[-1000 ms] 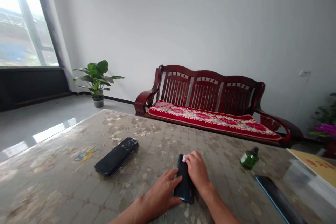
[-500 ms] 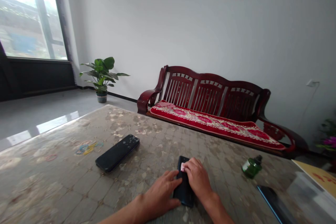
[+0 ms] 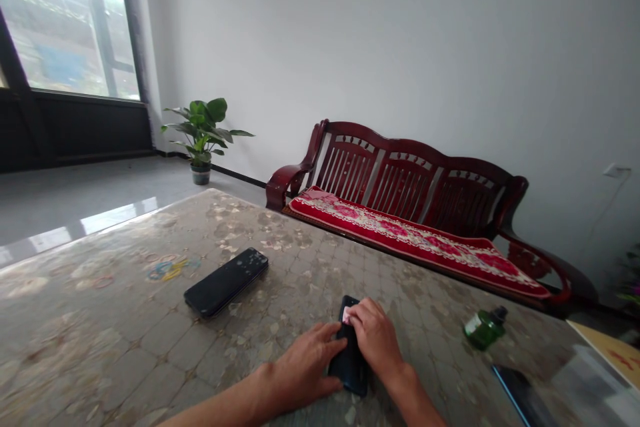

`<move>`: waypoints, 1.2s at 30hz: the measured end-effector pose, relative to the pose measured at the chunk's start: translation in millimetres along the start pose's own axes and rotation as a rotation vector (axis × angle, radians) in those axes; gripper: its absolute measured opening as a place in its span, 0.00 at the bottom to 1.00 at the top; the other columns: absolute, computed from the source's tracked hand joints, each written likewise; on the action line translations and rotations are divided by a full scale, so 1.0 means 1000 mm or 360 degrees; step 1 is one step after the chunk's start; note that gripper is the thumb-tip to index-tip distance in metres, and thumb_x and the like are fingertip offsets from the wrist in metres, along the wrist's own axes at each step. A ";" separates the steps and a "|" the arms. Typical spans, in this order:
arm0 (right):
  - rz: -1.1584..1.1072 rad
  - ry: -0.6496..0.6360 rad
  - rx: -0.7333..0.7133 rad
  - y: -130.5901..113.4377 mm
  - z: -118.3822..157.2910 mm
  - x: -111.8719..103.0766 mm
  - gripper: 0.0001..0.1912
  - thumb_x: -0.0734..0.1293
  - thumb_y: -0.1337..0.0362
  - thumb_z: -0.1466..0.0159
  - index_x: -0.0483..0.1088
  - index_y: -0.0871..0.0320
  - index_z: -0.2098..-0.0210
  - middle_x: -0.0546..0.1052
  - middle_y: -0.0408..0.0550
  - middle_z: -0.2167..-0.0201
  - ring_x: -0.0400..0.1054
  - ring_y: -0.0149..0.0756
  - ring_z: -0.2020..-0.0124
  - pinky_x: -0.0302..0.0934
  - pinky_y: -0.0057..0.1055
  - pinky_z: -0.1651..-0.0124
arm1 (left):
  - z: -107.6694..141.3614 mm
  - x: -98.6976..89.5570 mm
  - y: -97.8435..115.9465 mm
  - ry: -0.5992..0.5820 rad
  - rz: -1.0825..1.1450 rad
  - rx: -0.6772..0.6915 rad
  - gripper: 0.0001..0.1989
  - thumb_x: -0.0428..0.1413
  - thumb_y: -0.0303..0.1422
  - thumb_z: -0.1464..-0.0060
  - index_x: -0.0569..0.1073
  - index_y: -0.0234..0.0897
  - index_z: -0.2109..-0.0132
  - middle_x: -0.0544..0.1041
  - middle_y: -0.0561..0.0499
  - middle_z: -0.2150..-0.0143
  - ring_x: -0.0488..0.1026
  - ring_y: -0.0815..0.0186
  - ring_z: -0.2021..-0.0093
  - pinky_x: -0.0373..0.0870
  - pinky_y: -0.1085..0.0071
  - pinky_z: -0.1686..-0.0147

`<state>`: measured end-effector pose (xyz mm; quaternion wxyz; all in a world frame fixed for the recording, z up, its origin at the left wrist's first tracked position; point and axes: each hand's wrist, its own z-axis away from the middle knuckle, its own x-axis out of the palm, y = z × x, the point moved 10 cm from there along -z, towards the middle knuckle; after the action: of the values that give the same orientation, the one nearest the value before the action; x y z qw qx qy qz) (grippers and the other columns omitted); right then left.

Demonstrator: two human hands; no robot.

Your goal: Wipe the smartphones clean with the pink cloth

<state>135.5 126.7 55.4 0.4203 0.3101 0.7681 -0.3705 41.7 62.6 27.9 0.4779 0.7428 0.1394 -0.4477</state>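
A dark phone [image 3: 350, 363] lies on the patterned tablecloth between my two hands, its screen or back face up; which one I cannot tell. My left hand [image 3: 307, 360] rests at its left edge, fingers and thumb spread, fingertips touching it. Pinched in my right hand [image 3: 377, 337] is a small pink-and-white piece of cloth or tissue [image 3: 347, 315], pressed against the phone's upper part. My right fingers cover much of that end. Another black phone [image 3: 227, 283], with whitish spots at its far end, lies to the left.
Colourful rubber bands [image 3: 170, 268] lie at the left. On the right are a green bottle [image 3: 485, 328], a blue-edged phone [image 3: 523, 397] and a clear-and-yellow box [image 3: 600, 373]. Past the table [image 3: 150, 340] stand a red wooden bench [image 3: 400, 177] and a potted plant [image 3: 201, 173].
The view has shifted slightly, moving the background a little to the right. My right hand and the pink piece have moved very slightly on the phone; my left hand stays at its edge.
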 end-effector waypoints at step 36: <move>-0.0124 0.0318 0.0266 0.032 0.010 -0.017 0.12 0.61 0.67 0.34 0.75 0.51 0.68 0.75 0.45 0.66 0.70 0.36 0.62 0.61 0.29 0.57 | -0.005 -0.002 0.002 0.0054 -0.0133 0.0026 0.31 0.62 0.35 0.57 0.73 0.43 0.42 0.69 0.44 0.37 0.68 0.50 0.41 0.65 0.60 0.41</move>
<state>172.8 133.0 56.5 0.2997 0.3493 0.7841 -0.4165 44.1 65.8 31.5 0.4502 0.7477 0.1748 -0.4558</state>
